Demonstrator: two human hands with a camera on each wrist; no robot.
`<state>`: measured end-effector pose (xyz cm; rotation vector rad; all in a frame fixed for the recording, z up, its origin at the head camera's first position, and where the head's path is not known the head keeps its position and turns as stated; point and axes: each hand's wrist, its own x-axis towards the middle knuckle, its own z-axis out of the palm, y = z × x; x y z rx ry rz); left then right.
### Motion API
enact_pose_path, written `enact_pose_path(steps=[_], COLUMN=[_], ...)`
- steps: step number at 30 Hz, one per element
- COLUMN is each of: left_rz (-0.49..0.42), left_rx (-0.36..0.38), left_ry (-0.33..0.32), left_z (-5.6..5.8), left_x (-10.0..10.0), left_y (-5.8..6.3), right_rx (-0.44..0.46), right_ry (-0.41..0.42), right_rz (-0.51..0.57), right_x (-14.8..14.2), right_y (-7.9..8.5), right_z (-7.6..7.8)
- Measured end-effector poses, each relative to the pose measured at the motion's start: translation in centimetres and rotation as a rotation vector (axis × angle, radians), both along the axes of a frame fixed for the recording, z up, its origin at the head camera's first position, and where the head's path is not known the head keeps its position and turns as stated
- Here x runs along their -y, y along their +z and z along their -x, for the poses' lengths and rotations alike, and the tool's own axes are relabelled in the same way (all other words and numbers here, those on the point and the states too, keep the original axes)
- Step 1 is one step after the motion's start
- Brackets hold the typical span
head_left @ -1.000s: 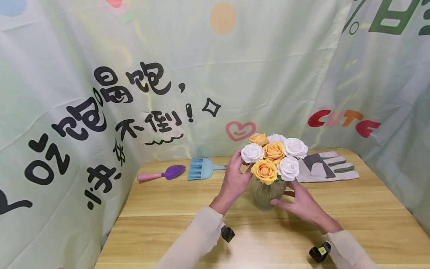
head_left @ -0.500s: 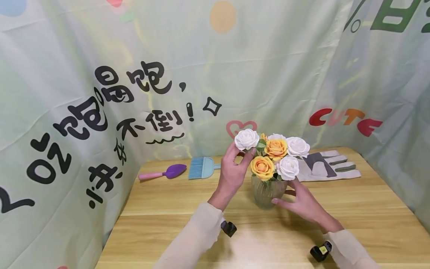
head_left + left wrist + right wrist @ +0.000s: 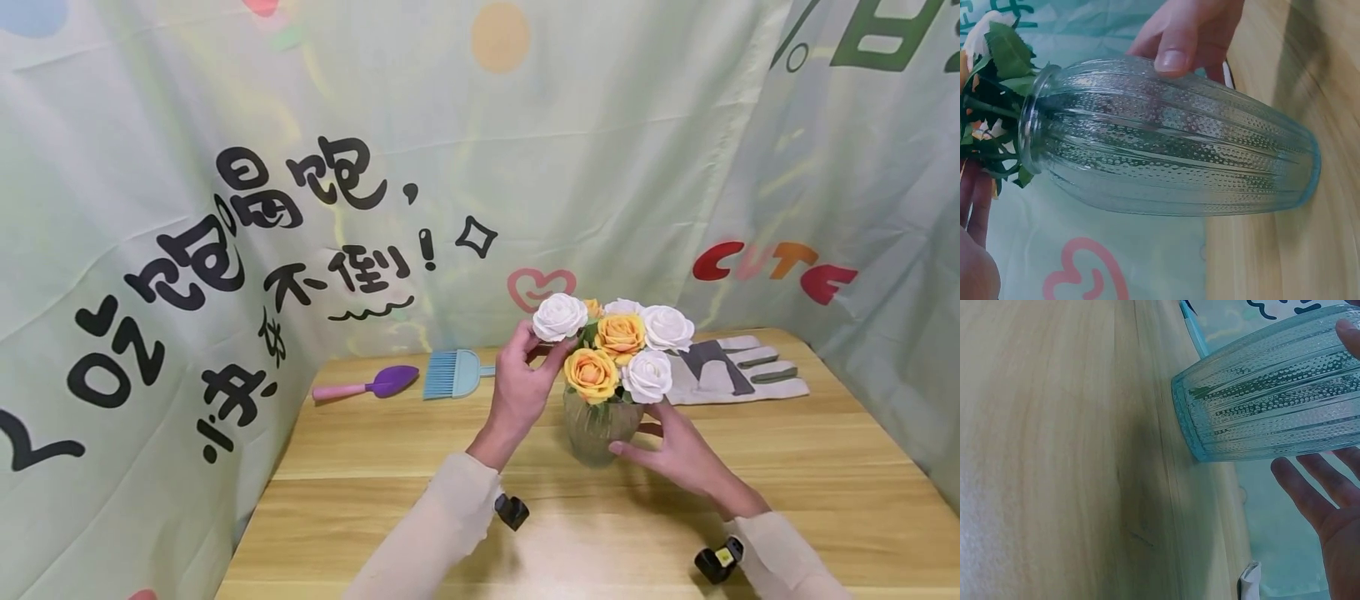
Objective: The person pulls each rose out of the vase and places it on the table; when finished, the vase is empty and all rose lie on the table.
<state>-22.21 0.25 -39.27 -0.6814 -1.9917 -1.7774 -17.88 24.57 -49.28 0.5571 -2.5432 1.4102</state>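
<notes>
A ribbed clear glass vase (image 3: 598,433) stands upright on the wooden table, filled with white and orange-yellow roses. At the bouquet's left side my left hand (image 3: 521,385) pinches a white rose (image 3: 560,317) just below its bloom; that bloom sits a little higher than its neighbours. My right hand (image 3: 678,450) grips the vase from the right, the thumb on its near side and the fingers around the back. Green leaves (image 3: 1010,56) and stems crowd over the vase's rim in the left wrist view. The lower part of the held rose's stem is hidden.
Behind the right hand lies a white and grey work glove (image 3: 738,371). Toward the back left are a purple trowel (image 3: 392,381) with a pink handle and a small blue brush (image 3: 452,375). A printed cloth (image 3: 600,167) hangs behind the table (image 3: 360,500).
The left hand has raised the white rose above the other blooms, then brought it slightly down and right. The right hand keeps its grip on the vase.
</notes>
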Motion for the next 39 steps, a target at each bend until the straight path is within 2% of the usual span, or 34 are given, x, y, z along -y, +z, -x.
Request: enact_pose_path(steps=[4,11,15,18,22,29,33,39], left_rz=[0.001,0.071,0.096,0.095,0.062,-0.056,-0.110,-0.233], left_rx=[-0.062,-0.231,-0.267,-0.279,-0.289,-0.272,-0.260,-0.233], left_ry=[0.029,0.041,0.043,0.043,0.044,0.005,0.005,0.024], left_z=[-0.1,0.1,0.2,0.3,0.3,0.3,0.3,0.4], left_x=[-0.4,-0.7,-0.6,-0.6,-0.5,0.3,0.9,2.7], left_y=[-0.3,-1.0,-1.5,-1.3,-0.3,1.8,3.0,6.2], right_rx=[0.000,0.009,0.014,0.024,0.039,0.054,0.056,0.059], right_ry=[-0.001,0.000,-0.001,0.000,-0.006,-0.011,-0.011,-0.011], right_rz=[-0.003,0.001,0.001,-0.005,-0.011,-0.025,-0.024,-0.021], right_x=[-0.1,-0.1,-0.2,-0.3,-0.3,-0.3,-0.4,-0.4], right_y=[0.0,-0.1,-0.1,0.0,-0.1,-0.3,-0.4,-0.4], right_z=[0.1,0.1,0.2,0.2,0.2,0.3,0.2,0.2])
